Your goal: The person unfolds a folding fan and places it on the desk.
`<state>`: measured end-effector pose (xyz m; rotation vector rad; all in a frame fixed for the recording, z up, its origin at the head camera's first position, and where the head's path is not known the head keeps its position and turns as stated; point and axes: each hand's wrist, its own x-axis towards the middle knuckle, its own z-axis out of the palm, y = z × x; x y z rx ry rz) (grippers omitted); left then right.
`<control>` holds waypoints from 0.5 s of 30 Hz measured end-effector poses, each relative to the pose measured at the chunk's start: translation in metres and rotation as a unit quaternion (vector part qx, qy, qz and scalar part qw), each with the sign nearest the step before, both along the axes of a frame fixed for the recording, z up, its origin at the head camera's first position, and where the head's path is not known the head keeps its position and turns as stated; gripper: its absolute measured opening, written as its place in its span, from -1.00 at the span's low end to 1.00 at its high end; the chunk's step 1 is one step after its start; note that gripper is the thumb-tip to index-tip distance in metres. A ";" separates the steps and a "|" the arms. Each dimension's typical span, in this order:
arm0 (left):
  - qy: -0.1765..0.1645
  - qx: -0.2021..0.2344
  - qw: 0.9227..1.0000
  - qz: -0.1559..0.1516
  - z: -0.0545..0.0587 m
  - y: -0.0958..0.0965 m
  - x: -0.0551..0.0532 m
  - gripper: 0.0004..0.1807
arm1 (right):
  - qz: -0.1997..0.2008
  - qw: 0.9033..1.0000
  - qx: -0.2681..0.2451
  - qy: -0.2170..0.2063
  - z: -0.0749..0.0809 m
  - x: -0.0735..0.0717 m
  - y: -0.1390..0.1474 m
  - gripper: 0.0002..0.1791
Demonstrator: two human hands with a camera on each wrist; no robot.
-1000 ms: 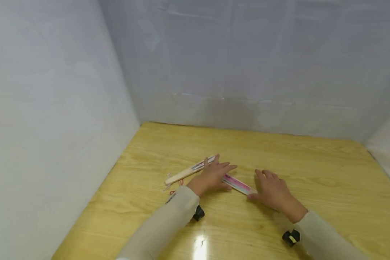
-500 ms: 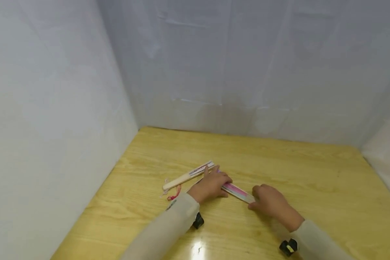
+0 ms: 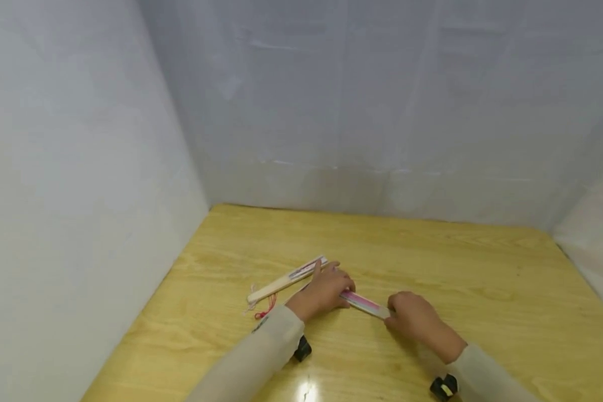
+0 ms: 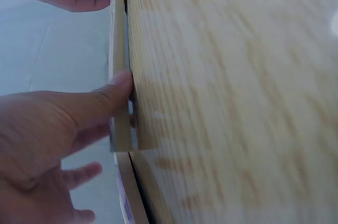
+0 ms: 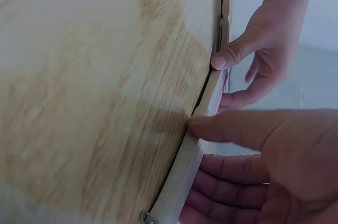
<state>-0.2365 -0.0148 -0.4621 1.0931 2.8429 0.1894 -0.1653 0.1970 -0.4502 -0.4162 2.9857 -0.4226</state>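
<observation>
A folded hand fan (image 3: 364,303), pink with pale wooden guards, lies on the table between both hands. My left hand (image 3: 325,291) pinches its left end; in the left wrist view the thumb presses the fan's side (image 4: 121,39). My right hand (image 3: 416,315) grips the other end, and in the right wrist view its thumb lies on the wooden guard (image 5: 182,176) with the fingers curled beneath. A second folded fan (image 3: 281,282), cream-handled, lies beyond the left hand. Part of another fan (image 4: 129,192), with purple edging, shows below the left hand in the left wrist view.
A red tassel cord (image 3: 266,310) lies beside the left forearm, near the cream fan's handle. White sheeting (image 3: 362,100) rises behind and on both sides of the wooden table (image 3: 462,268). Each wrist carries a small black camera (image 3: 443,387).
The right hand's fingers, straighter a second ago, have curled round the fan's right end. The left hand has stayed on its end. The whole head view has shifted slightly.
</observation>
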 end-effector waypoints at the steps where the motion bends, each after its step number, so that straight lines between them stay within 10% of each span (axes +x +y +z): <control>1: 0.006 0.005 1.000 -0.006 0.000 0.000 0.000 -0.65 | -0.002 1.000 0.000 0.000 0.001 0.000 0.000 -0.78; 8: 0.034 0.059 0.996 -0.060 0.010 -0.011 -0.006 -0.65 | 0.007 1.000 -0.015 0.020 0.017 -0.003 0.000 -0.73; 15: -0.087 0.142 0.984 -0.066 0.023 -0.023 -0.014 -0.70 | 0.034 0.999 -0.035 0.008 0.023 -0.004 -0.001 -0.75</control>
